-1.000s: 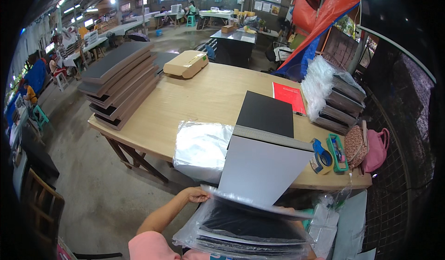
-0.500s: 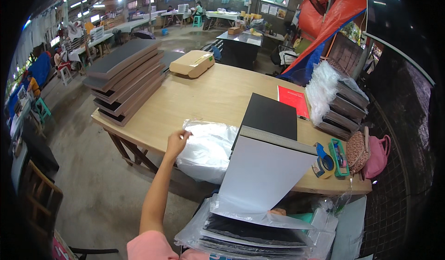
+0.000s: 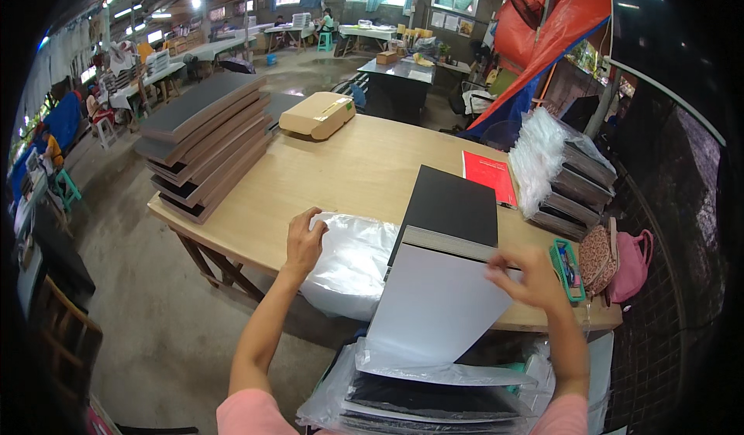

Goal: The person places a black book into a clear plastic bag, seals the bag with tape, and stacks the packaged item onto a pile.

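Observation:
My left hand (image 3: pixel 308 241) is closed at the upper left corner of a stack of clear plastic bags (image 3: pixel 353 257), its fingertips pinching the film. The bags lie at the table's near edge. Over the right side of a pale grey sheet (image 3: pixel 438 299) hovers my right hand (image 3: pixel 531 276), slightly blurred, its thumb and fingers apart and holding nothing. That sheet slopes from a thick layered edge (image 3: pixel 446 243) toward me. Behind it a flat black board (image 3: pixel 453 199) lies on the table. Close to my body, plastic-wrapped dark flat pieces (image 3: pixel 434 396) are stacked.
On the wooden table (image 3: pixel 364 152) stand a tall stack of dark boards (image 3: pixel 209 140), a tan box (image 3: pixel 318 115), a red booklet (image 3: pixel 490 178) and plastic-wrapped stacks (image 3: pixel 570 179). A green basket (image 3: pixel 568 271) and a pink bag (image 3: pixel 632 268) sit at the right. People work at far tables.
My right hand has risen from below the pale sheet to its upper right edge, now covering the blue tape roll. My left hand stays at the bags' corner, turned slightly.

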A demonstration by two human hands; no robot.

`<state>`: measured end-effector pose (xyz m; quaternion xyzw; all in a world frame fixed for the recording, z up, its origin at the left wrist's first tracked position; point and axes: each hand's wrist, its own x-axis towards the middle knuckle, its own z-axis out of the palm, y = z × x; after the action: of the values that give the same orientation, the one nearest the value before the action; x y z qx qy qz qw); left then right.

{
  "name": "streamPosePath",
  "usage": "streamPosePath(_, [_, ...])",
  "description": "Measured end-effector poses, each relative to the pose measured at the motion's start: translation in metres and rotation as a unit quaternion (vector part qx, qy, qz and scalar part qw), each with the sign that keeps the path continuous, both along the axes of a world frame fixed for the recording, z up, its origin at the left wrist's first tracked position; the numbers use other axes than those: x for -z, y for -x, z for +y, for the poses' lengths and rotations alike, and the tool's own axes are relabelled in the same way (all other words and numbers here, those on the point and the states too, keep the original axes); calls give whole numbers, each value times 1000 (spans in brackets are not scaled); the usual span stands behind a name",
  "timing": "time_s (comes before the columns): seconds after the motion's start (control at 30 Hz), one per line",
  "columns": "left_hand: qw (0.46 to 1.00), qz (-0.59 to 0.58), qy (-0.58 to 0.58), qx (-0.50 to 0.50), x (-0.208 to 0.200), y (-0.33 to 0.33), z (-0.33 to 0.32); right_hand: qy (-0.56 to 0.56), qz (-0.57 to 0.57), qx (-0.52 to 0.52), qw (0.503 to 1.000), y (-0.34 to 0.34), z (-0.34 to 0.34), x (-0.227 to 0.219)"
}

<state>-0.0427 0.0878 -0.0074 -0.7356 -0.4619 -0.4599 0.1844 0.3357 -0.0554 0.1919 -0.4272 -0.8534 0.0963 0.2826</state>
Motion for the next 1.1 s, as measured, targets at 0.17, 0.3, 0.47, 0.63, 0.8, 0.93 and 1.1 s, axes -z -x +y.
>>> streamPosePath(0.17, [904, -219, 331, 158, -58, -30, -15, 36, -42, -131, 990, 84, 141, 3])
streamPosePath(0.3, [874, -150, 267, 377, -70, -8, -65, 44, 25, -171, 984, 85, 114, -22])
streamPosePath(0.47, [650, -160, 595, 445, -72, -2, -207, 362, 68, -391, 844, -84, -19, -4])
streamPosePath(0.63, [730, -230, 427, 481, -17, -70, -199, 228, 311, 222, 896, -71, -149, 139])
streamPosePath(0.8, [846, -172, 281, 419, -29, -85, -193, 84, 343, 207, 912, -23, -165, 225])
streamPosePath(0.93, [720, -304, 294, 551, -28, -72, -230, 61, 431, 9, 900, -43, -180, 250])
streamPosePath(1.1, [823, -181, 346, 412, 118, -75, -208, 76, 272, 79, 956, -40, -181, 338])
